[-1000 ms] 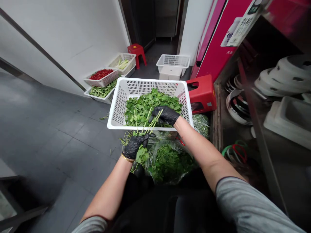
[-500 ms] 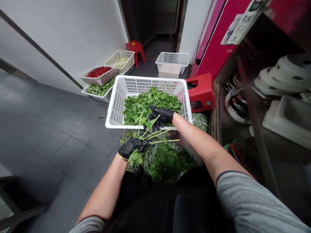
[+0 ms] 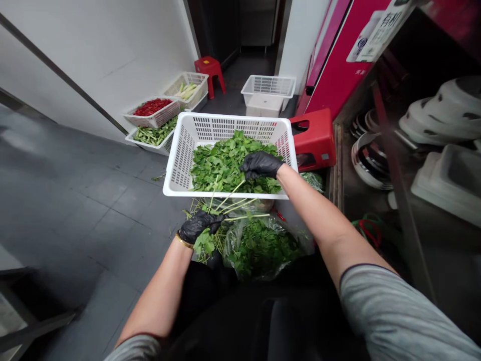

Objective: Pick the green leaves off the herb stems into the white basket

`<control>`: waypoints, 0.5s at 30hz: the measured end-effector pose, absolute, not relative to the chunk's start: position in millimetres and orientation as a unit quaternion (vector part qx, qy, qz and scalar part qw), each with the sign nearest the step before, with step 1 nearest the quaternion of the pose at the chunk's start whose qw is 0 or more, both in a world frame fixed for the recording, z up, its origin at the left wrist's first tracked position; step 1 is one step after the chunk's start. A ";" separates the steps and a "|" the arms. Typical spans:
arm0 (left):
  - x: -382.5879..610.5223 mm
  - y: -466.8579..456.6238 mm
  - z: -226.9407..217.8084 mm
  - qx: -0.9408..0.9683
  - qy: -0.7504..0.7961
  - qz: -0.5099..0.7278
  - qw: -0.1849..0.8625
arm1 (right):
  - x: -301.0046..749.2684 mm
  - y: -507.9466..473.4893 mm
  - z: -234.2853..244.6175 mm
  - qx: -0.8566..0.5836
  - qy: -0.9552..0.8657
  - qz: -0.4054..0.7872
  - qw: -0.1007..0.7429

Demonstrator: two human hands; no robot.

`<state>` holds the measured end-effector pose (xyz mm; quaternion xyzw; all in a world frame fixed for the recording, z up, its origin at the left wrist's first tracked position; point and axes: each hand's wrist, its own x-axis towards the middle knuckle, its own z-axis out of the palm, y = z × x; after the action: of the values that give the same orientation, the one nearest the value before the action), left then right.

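Black gloves cover both my hands. My left hand (image 3: 199, 225) is closed around several long leafy green stems (image 3: 248, 217), which fan out to the right in front of the basket; leaves hang below the wrist. Over the white plastic basket (image 3: 171, 168), my right hand (image 3: 261, 165) has its fingers curled together just above a heap of picked green leaves (image 3: 216, 163). What those fingers hold, if anything, is hidden. Below the basket, a clear plastic bag (image 3: 230, 245) is full of leafy greens (image 3: 261, 248). Loose stems (image 3: 195, 206) lie beside my left hand.
A red stool (image 3: 319, 138) lies on its side right of the basket. Beyond stand baskets of red chillies (image 3: 152, 107), green pods (image 3: 150, 134) and pale vegetables (image 3: 187, 91), another red stool (image 3: 208, 65) and a white basket (image 3: 268, 85). Shelving with dishes (image 3: 451, 185) lines the right side.
My right hand has lifted away from the stem tips, moved up and right over the leaf heap, and its fingers have curled in. My left hand has shifted slightly left with the stems.
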<state>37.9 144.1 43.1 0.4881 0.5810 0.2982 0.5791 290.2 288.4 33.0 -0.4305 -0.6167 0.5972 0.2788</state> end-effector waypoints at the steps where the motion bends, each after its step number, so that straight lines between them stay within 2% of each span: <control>1: 37.2 144.2 42.9 0.493 0.576 0.272 0.593 | 292.6 291.6 30.4 -0.460 -0.618 0.568 0.291; 5: 42.2 149.4 42.6 0.519 0.582 0.240 0.578 | 288.6 283.9 40.4 -0.553 -0.681 0.337 0.342; 8: 51.0 151.0 42.5 0.519 0.579 0.261 0.573 | 270.6 261.2 62.6 -0.429 -0.799 0.252 0.337; 11: 55.1 146.5 42.4 0.516 0.555 0.284 0.588 | 249.8 242.4 78.0 -0.282 -0.905 0.257 0.189; 13: 51.5 141.9 42.5 0.514 0.546 0.276 0.601 | 244.8 237.8 80.0 -0.258 -0.925 0.268 0.079; 15: 43.5 138.0 43.5 0.498 0.561 0.265 0.606 | 252.0 239.8 76.8 -0.270 -0.917 0.291 0.040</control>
<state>43.5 138.0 43.5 0.4984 0.5610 0.2646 0.6058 252.0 239.8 76.8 -0.2696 -0.9171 0.2909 0.0402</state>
